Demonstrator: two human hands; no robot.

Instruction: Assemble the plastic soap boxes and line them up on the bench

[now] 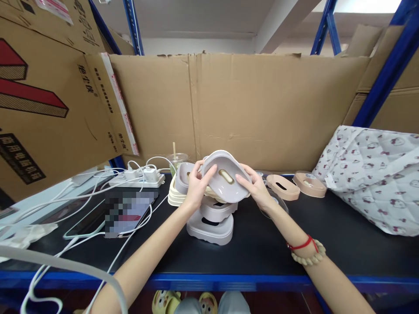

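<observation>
Between my two hands, tilted toward me, is a grey plastic lid with an oval slot point(220, 185). My left hand point(198, 183) grips its left edge, thumb on the inner face. My right hand point(257, 186) holds the right edge the same way. Beneath it on the table stand more grey slotted lids point(211, 233), one partly on another. Just behind my left hand, another grey lid point(181, 179) rests on a stack of cream plastic pieces point(176, 198). My hands and the held lid hide part of these.
Two pink slotted lids point(283, 187) lie at the right, near a patterned white bag point(376, 179). On the left are a power strip point(137, 179), loose white cables and a phone point(131, 213). A plastic cup with a straw point(177, 159) stands behind. Cardboard point(262, 109) walls the back.
</observation>
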